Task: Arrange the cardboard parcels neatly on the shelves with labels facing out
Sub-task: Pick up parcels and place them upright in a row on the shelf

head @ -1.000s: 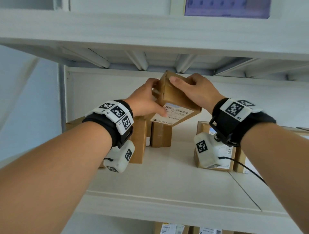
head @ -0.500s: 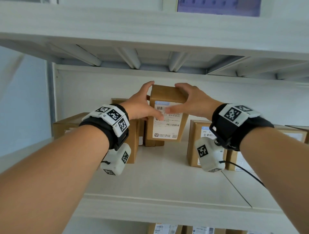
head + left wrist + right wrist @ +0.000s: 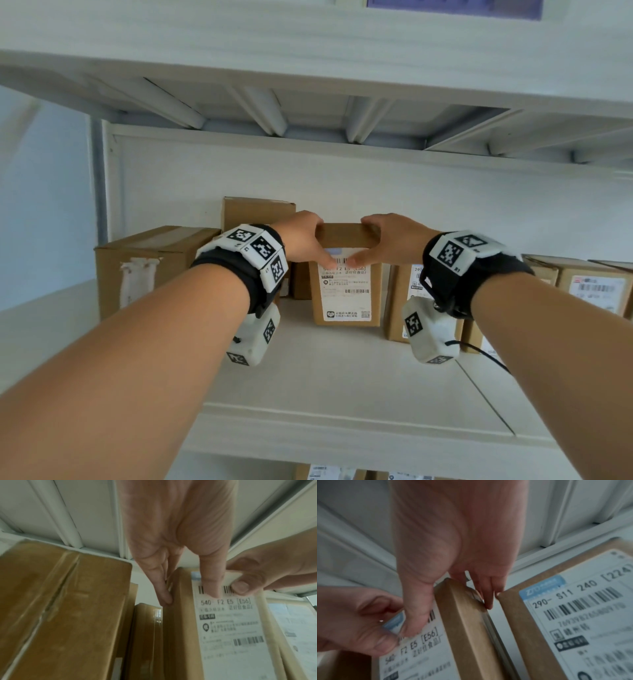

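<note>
- The parcel [image 3: 346, 274] I am working stands upright on the shelf [image 3: 342, 377], its white label [image 3: 346, 291] facing out toward me, so this one looks as good as placed.
- My left hand [image 3: 301, 236] grips its upper left corner, thumb on the label and fingers down the side; my right hand [image 3: 387, 236] pinches the upper right corner the same way. Neither has let go yet.
- Just to its right, with a narrow gap between, stands a second labelled parcel [image 3: 404, 298], label outward, and more labelled parcels [image 3: 596, 291] line up further right.
- To the left, the large box [image 3: 150, 263] shows only a torn white patch on its front, and the tall box [image 3: 257, 209] behind shows plain cardboard; I judge these are left to turn.
- The row is not flush: the left boxes sit further back, so tidying remains.
- On the shelf below I can only see label tops [image 3: 325, 472].
</note>
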`<state>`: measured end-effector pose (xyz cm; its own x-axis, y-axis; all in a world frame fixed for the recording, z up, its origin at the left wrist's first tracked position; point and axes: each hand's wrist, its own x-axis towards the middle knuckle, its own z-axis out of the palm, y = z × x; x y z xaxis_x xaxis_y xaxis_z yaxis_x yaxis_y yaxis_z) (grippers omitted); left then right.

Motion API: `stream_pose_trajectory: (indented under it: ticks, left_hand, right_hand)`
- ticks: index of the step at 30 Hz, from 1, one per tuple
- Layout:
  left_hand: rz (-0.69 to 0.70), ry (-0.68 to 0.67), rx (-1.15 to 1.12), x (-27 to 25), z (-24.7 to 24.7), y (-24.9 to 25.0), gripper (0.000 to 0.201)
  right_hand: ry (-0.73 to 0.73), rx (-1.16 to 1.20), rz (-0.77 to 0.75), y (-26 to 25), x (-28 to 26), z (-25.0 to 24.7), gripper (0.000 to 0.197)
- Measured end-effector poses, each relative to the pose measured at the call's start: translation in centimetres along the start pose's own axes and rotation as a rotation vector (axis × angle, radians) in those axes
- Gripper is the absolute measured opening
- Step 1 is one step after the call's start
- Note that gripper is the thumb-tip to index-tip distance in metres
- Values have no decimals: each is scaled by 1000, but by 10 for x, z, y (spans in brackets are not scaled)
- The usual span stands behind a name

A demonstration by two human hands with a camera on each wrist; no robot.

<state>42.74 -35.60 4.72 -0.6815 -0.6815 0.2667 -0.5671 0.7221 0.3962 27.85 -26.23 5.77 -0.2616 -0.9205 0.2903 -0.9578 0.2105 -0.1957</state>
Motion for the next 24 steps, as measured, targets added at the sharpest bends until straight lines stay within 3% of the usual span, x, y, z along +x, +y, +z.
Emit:
stream_pose_trajectory:
  ticks: [9,15,18,21,24]
  left_hand:
    - [17,-13,45,17,17,3,45]
    - [2,-22,95,23,15,4,39]
    - [-4,-29,64,24,15,3,59]
    - [-6,-39,17,24,18,5,87]
    - [1,-69,-4,24,19,10,97]
  right_hand:
    - [-59,-92,21,21,6,4,49]
    - [-22,-51,53,21,0,-3,72]
    - [-86,-79,97,22,-4,-2,76]
    - [-57,-85,103,29,-8,2,67]
    - [-29,-61,118,33,-9,1,63]
